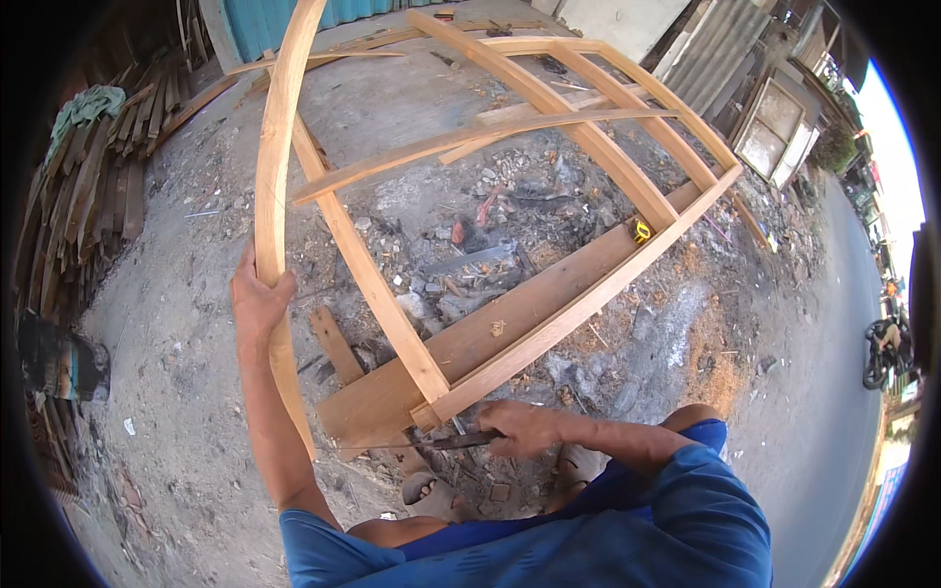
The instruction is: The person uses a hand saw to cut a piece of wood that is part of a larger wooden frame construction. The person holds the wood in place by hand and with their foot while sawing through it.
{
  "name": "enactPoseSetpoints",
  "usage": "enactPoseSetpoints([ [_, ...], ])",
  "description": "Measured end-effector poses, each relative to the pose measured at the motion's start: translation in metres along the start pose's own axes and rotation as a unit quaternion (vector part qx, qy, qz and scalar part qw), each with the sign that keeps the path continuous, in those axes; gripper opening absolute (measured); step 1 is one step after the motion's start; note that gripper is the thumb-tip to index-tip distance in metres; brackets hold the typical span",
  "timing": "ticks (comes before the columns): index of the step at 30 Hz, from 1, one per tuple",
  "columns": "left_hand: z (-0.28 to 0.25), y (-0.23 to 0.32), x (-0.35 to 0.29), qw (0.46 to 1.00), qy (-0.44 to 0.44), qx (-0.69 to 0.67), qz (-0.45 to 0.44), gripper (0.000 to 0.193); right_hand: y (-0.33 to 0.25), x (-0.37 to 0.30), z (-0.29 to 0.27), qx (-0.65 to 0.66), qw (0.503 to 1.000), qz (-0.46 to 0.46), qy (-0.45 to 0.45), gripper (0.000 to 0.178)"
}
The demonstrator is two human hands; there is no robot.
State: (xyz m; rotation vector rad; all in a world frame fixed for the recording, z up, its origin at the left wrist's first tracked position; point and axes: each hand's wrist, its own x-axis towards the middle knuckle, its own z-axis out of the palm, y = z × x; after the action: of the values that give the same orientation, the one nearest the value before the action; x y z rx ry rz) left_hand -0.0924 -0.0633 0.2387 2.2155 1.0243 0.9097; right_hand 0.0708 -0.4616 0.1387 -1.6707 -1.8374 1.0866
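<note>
My left hand [263,299] is closed around a long, pale wooden board [276,186], which stands on edge along the left side of a wooden frame. My right hand [520,428] grips the dark handle of what looks like a handsaw [461,441], its thin blade seen nearly edge-on and reaching left toward the board's lower end. Just beyond that hand lies the near corner of the wooden frame [578,307], built of long rails and crosspieces. Under the frame's near end is a wide brown plank [490,328]. A yellow tape measure [640,230] rests by the near rail.
Stacked old wooden strips [88,216] lie at the left with a green cloth [88,106] on top. Rubble and ash [470,245] cover the ground inside the frame. Corrugated sheets [716,49] and an old window frame [774,127] lean at far right, near a road [833,314].
</note>
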Motion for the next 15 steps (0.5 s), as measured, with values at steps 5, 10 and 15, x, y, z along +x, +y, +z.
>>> enactPoseSetpoints([
  [5,-0.016,-0.006,0.003,0.994,0.046,0.058,0.074,0.072,0.025,-0.081,-0.11,0.014,0.994,-0.022,0.109,0.024],
  [10,0.008,0.015,0.002,0.997,-0.045,0.05,0.028,0.075,-0.007,-0.184,-0.163,0.242,0.889,0.129,0.367,0.015],
  [15,0.08,0.021,-0.006,0.982,-0.183,0.049,0.017,0.075,-0.012,-0.191,-0.145,0.422,0.708,0.069,0.561,0.021],
])
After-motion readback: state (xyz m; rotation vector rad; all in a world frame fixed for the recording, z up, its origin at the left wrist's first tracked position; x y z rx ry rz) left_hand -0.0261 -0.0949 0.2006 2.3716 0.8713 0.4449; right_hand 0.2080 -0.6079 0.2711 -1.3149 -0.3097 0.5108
